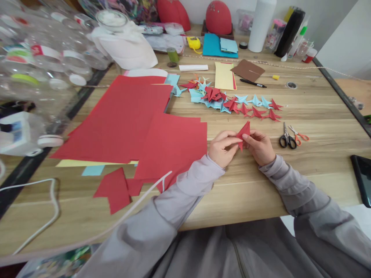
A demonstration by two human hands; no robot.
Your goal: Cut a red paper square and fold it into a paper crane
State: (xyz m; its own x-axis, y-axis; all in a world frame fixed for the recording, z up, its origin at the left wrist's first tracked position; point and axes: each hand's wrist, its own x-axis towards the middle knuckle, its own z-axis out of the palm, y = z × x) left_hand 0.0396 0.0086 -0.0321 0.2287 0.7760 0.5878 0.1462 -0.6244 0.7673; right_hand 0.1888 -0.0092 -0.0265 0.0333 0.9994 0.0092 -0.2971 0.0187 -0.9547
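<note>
Both my hands pinch a small folded red paper piece [244, 133] just above the wooden table [315, 116]. My left hand [222, 148] grips its left side with fingers closed. My right hand [260, 146] holds its right side, fingers curled. Behind them lies a row of finished red and light-blue folded paper figures [232, 101]. Large red paper sheets [130, 119] spread to the left of my hands.
Two pairs of scissors [291, 137] lie right of my hands. A dark tablet [362, 177] sits at the right edge. Clear plastic bottles [43, 61] crowd the left. Red scraps [116, 189], a white cord [43, 216], a pen [252, 82] and yellow paper [223, 75] are around.
</note>
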